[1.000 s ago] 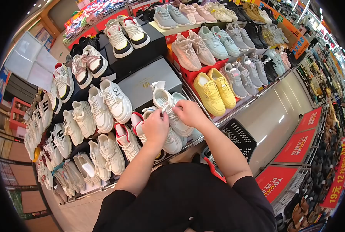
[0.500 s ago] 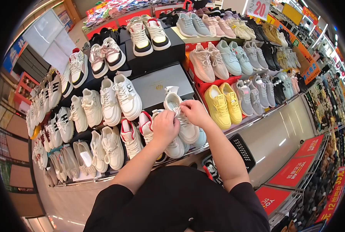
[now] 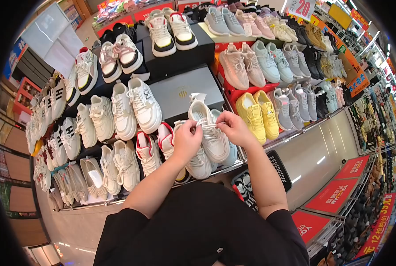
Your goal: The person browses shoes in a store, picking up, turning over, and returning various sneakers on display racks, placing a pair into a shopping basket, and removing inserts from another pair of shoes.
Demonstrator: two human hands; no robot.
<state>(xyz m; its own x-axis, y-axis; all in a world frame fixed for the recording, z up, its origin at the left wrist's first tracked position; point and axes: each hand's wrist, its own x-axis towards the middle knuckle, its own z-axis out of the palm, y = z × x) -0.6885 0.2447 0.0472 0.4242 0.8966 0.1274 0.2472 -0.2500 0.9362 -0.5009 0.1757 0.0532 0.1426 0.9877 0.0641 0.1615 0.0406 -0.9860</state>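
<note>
A white sneaker [image 3: 216,145] stands toe toward me at the front of the display, its tag sticking up at the heel. My left hand [image 3: 187,141] is closed at the left of its opening, pinching a white shoelace [image 3: 209,126]. On the other side my right hand [image 3: 235,129] pinches the lace too, between thumb and forefinger. The lace stretches between both hands across the sneaker's tongue. Another white sneaker [image 3: 199,165] sits just left of and below it, partly covered by my left hand. A pale blue shoe [image 3: 232,155] shows behind on the right.
A grey shoebox [image 3: 180,91] lies behind the sneaker. Yellow sneakers [image 3: 254,119] stand to the right, and red-lined white sneakers [image 3: 148,155] to the left. A metal rail [image 3: 291,133] edges the display. Below it is a black basket [image 3: 280,170].
My hands have moved slightly apart, and the lace now shows stretched between them. My right hand has shifted right and down from the sneaker's opening.
</note>
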